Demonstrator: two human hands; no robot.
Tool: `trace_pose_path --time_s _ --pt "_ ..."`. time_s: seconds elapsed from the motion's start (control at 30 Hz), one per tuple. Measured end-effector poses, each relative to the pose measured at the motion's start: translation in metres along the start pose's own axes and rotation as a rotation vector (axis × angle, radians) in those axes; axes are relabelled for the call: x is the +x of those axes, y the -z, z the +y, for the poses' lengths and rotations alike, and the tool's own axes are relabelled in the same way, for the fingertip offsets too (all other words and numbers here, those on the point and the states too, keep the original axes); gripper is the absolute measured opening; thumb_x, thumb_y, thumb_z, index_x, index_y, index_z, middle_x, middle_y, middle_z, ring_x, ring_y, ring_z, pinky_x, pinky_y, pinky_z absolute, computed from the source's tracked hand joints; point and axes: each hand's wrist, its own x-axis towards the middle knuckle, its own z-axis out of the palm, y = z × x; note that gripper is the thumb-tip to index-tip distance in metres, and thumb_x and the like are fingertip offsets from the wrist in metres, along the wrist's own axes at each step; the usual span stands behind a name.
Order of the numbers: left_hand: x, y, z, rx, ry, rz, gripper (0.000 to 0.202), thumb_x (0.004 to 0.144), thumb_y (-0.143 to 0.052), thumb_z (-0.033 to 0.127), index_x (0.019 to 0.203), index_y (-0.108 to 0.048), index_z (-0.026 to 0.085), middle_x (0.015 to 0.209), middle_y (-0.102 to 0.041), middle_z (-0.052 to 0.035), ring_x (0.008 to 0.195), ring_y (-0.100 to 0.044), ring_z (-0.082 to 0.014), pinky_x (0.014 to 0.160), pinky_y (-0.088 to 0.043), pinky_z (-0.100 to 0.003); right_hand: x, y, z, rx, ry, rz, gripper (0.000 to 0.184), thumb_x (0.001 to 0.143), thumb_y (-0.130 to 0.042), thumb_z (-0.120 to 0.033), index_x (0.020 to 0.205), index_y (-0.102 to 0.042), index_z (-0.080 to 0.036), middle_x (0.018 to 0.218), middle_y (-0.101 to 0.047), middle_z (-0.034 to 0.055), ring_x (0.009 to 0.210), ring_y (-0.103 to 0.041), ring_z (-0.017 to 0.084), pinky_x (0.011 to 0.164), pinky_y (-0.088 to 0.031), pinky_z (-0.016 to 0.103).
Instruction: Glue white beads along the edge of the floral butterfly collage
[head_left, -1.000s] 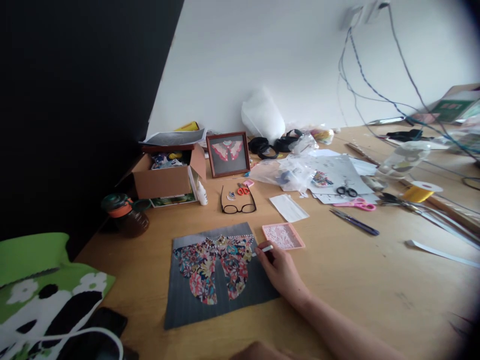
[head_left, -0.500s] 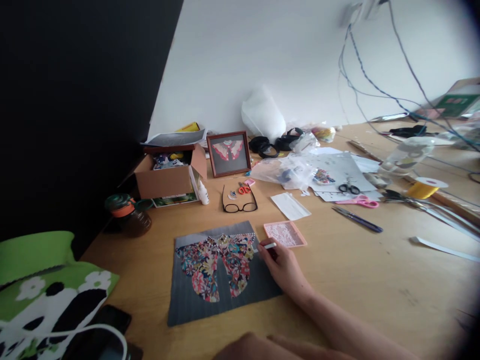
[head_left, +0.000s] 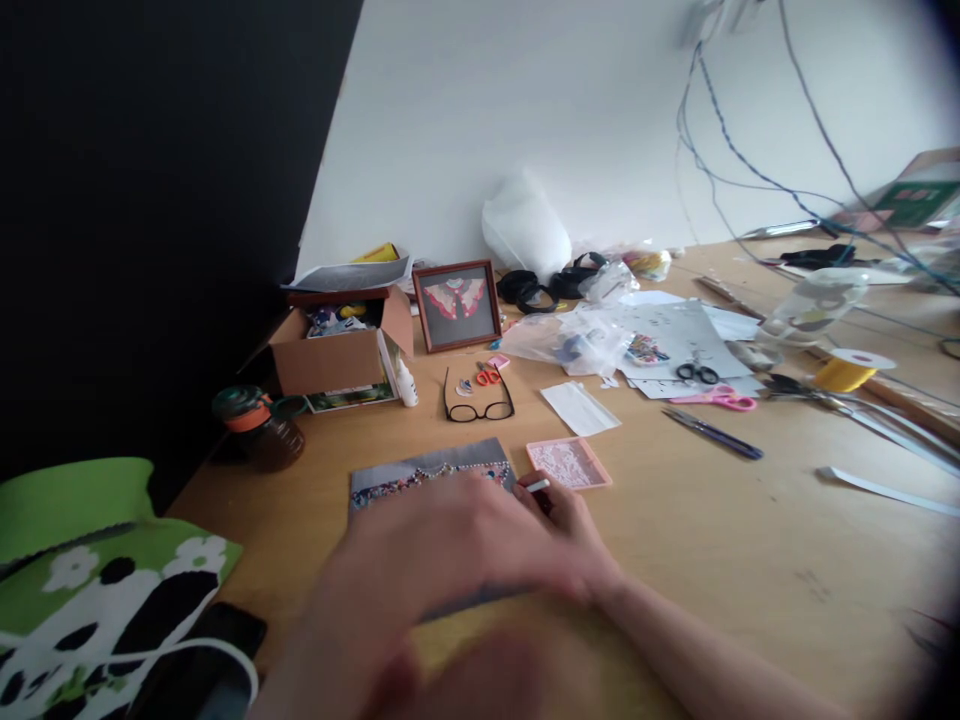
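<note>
A grey fabric square [head_left: 431, 470] with a floral butterfly patch lies on the wooden table [head_left: 750, 560]; only its far edge shows. My left hand [head_left: 442, 560] sweeps over it, smeared by motion, so its fingers cannot be read. My right hand [head_left: 570, 540] rests at the fabric's right edge, fingers pinched on a small white stick [head_left: 537, 486]. A pink tray [head_left: 568, 463] of tiny white beads sits just beyond that hand.
Black glasses [head_left: 478, 398], a cardboard box [head_left: 337, 350], a framed butterfly picture [head_left: 457, 306] and a brown jar [head_left: 262, 430] stand behind. Scissors [head_left: 696, 374], a pen [head_left: 712, 433], papers, plastic bags and a yellow spool [head_left: 844, 372] lie right. A green bag [head_left: 90, 580] sits left.
My left hand has come up from the bottom edge and now covers most of the fabric square. My right hand with the stick has hardly moved.
</note>
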Motion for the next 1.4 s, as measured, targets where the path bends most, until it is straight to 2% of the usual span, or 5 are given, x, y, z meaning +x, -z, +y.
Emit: trace_pose_path --time_s 0.17,0.27,1.03,1.27,1.4 --pt "0.045 -0.017 -0.039 0.973 0.182 -0.688 0.02 0.083 -0.058 0.012 0.096 -0.073 0.017 0.087 -0.071 -0.0125 0.091 -0.067 -0.0308 0.083 -0.053 -0.042 0.001 0.001 -0.003 -0.021 0.047 -0.006 0.032 0.093 -0.049 -0.047 0.079 -0.058 -0.019 0.066 -0.061 0.0028 0.058 -0.053 0.016 0.056 -0.042 0.027" --pt "0.054 -0.033 -0.056 1.003 0.228 -0.845 0.025 0.079 -0.059 0.008 0.094 -0.074 0.02 0.09 -0.073 -0.011 0.091 -0.069 -0.0285 0.082 -0.054 -0.037 0.002 0.003 -0.007 -0.049 0.06 -0.01 0.033 0.094 -0.048 -0.046 0.078 -0.057 -0.019 0.066 -0.061 0.0024 0.058 -0.053 0.016 0.056 -0.042 0.026" --pt "0.057 -0.034 -0.072 0.921 0.204 -0.775 0.02 0.088 -0.057 0.023 0.098 -0.074 0.022 0.098 -0.073 -0.0096 0.093 -0.068 -0.0289 0.079 -0.052 -0.037 0.002 0.003 -0.008 -0.053 0.021 -0.04 0.025 0.092 -0.049 -0.039 0.083 -0.06 -0.018 0.066 -0.062 0.0014 0.057 -0.055 0.015 0.056 -0.041 0.025" --pt "0.057 -0.018 -0.047 0.423 0.085 -0.683 0.028 0.093 -0.054 0.035 0.118 -0.065 0.036 0.078 -0.071 0.0056 0.074 -0.065 -0.0156 0.064 -0.044 -0.025 0.001 0.003 -0.008 0.031 0.055 -0.048 0.021 0.09 -0.05 -0.036 0.081 -0.057 -0.019 0.066 -0.062 0.0018 0.059 -0.056 0.016 0.056 -0.042 0.026" --pt "0.057 -0.021 -0.056 0.694 0.148 -0.644 0.026 0.091 -0.06 0.031 0.115 -0.068 0.032 0.093 -0.073 -0.0001 0.086 -0.067 -0.0214 0.072 -0.047 -0.03 0.001 0.003 -0.009 -0.016 0.019 -0.047 0.025 0.091 -0.051 -0.04 0.081 -0.059 -0.019 0.065 -0.062 0.0019 0.056 -0.054 0.016 0.054 -0.041 0.026"
